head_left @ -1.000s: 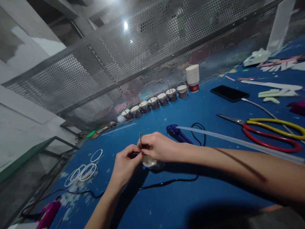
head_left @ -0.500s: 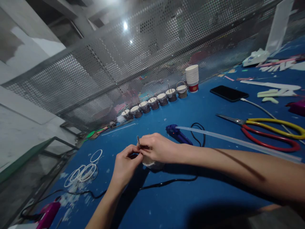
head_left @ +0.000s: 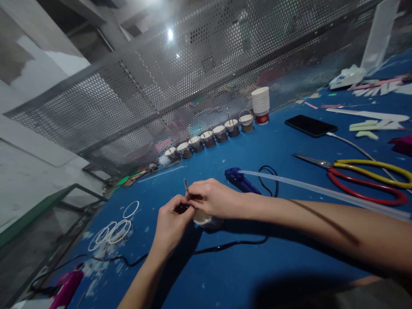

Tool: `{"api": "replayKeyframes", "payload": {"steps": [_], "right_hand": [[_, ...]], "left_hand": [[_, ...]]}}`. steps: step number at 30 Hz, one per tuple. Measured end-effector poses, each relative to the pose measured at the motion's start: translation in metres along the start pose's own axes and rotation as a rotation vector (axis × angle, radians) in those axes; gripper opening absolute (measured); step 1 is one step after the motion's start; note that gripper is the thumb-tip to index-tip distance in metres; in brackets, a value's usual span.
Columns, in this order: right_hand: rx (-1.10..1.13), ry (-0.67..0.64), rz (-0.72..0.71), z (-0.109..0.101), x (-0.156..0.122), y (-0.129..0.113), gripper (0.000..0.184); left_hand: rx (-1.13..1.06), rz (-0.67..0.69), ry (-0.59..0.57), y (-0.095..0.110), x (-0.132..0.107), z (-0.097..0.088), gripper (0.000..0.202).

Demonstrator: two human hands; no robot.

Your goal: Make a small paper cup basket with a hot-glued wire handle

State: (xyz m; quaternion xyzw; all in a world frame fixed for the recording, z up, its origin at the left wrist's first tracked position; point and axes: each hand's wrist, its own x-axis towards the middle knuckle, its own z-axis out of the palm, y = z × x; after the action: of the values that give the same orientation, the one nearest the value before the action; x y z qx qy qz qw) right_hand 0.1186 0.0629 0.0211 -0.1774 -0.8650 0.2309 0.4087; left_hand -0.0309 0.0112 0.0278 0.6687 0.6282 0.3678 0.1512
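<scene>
Both hands meet over a small white cup (head_left: pixel 206 220) that sits on the blue table (head_left: pixel 244 274). My right hand (head_left: pixel 216 198) lies across the cup's top and pinches a thin grey stick (head_left: pixel 186 186) that pokes up and leans left. My left hand (head_left: pixel 172 223) is closed at the cup's left rim, its fingertips touching the stick's base. What the left fingers grip is hidden. A blue glue gun (head_left: pixel 242 181) with a long clear glue stick (head_left: pixel 315 193) lies just behind my right wrist.
A row of several filled small cups (head_left: pixel 207 138) and a stack of paper cups (head_left: pixel 260 104) line the perforated metal screen (head_left: pixel 193 77). White rings (head_left: pixel 112 229) lie at left, a pink tool (head_left: pixel 66 288) bottom left, scissors (head_left: pixel 367 176) and a phone (head_left: pixel 310 125) at right.
The grey stick tilted from upright to leaning left. Both hands stayed on the cup with only slight finger shifts.
</scene>
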Motion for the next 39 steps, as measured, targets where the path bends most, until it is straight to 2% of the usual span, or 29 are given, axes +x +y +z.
{"api": "replayKeyframes", "payload": {"steps": [5,12,18,21,26,32,39], "right_hand": [[-0.032,0.006,0.060,-0.005,-0.001,-0.006,0.008],[-0.093,0.082,0.126,-0.018,-0.019,-0.018,0.024],[-0.064,-0.014,0.259,-0.008,-0.053,-0.018,0.069],[-0.026,-0.044,0.334,-0.001,-0.061,-0.012,0.080],[0.045,-0.076,0.382,0.004,-0.062,-0.006,0.073],[0.058,-0.014,0.318,0.007,-0.064,-0.003,0.069],[0.080,0.015,0.332,0.012,-0.066,0.002,0.070]], "left_hand": [[-0.039,-0.017,0.007,0.002,0.000,0.000,0.011],[-0.071,-0.050,0.023,0.003,0.000,0.000,0.011],[-0.078,-0.085,0.027,-0.002,0.000,0.003,0.010],[-0.066,-0.091,0.038,-0.002,0.000,0.004,0.009],[-0.077,-0.089,0.051,0.001,0.000,0.004,0.009],[-0.084,-0.063,0.057,0.000,-0.001,0.004,0.008],[-0.093,-0.071,0.066,0.000,-0.002,0.005,0.009]]}}
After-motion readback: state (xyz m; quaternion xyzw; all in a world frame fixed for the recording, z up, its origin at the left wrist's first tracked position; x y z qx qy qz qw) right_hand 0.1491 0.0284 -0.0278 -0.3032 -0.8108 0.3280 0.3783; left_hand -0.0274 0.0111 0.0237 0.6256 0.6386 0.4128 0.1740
